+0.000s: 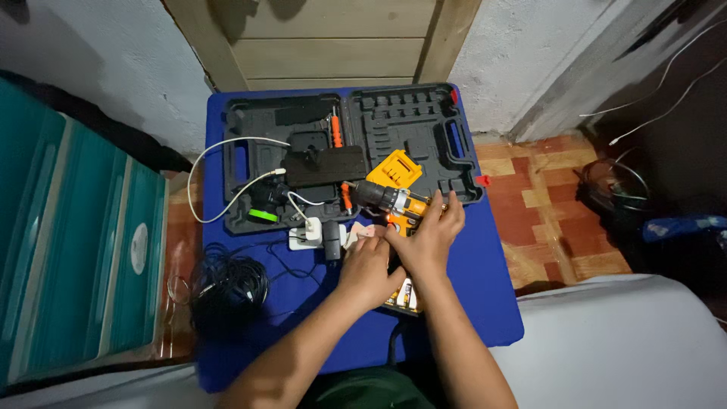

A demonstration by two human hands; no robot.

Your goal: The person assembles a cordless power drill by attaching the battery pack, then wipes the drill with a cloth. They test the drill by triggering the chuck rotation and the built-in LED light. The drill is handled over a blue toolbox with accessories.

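An orange and black cordless drill [388, 201] lies on a blue table [485, 288], just in front of an open dark tool case [424, 132]. My right hand [430, 235] lies over the drill's body and handle, fingers wrapped on it. My left hand [369, 269] sits right beside it, fingers curled at the drill's handle and a small pale item. A yellow battery pack [395, 168] rests on the case edge behind the drill. A flat pack with yellow items [405, 297] peeks out under my hands.
A white plug adapter [307, 233] and a white cable [227, 170] lie left of the drill. A coil of black cable [227, 286] sits at the table's left edge. A teal drawer unit [68, 242] stands at left. Tiled floor lies at right.
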